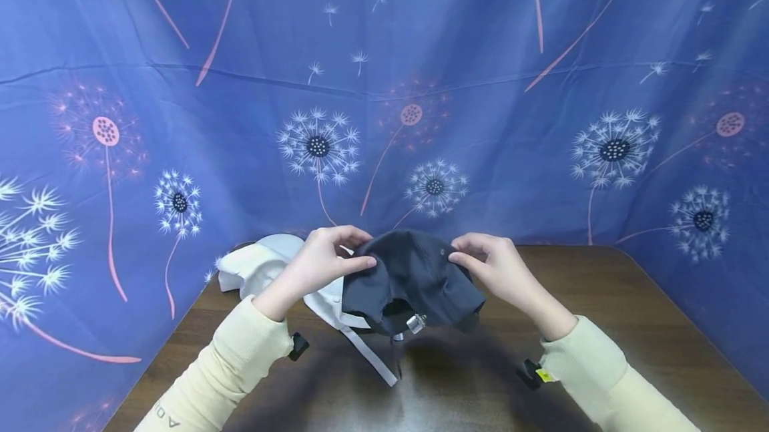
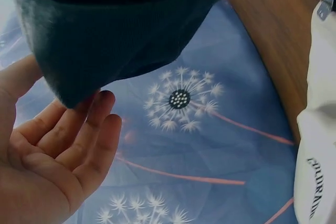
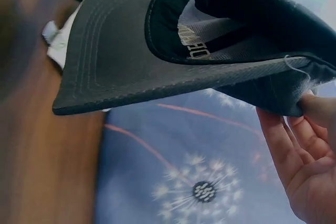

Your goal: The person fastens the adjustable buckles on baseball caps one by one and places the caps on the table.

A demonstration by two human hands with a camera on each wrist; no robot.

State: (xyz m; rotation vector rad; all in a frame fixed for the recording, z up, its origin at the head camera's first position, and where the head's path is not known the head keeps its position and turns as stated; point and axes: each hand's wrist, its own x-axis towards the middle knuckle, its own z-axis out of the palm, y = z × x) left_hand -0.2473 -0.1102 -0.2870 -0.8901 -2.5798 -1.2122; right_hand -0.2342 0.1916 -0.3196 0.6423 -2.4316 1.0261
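Observation:
A dark baseball cap (image 1: 414,272) is held up above the table by both hands. My left hand (image 1: 321,258) pinches its left side between thumb and fingers. On the opposite side, my right hand (image 1: 495,265) grips the fabric the same way. A small metal buckle (image 1: 416,323) shows at the cap's lower edge in the head view. From the right wrist, the stitched brim (image 3: 110,56) and the dark inside with gold lettering (image 3: 197,43) are visible. A white cap (image 1: 267,262) lies on the table behind my left hand, partly hidden by it and the dark cap.
A light strap (image 1: 369,355) extends forward from the white cap over the brown wooden table (image 1: 601,325). Dark lettering (image 2: 316,187) marks the white cap in the left wrist view. Blue cloth (image 1: 510,151) with dandelion prints hangs behind the table and at both sides.

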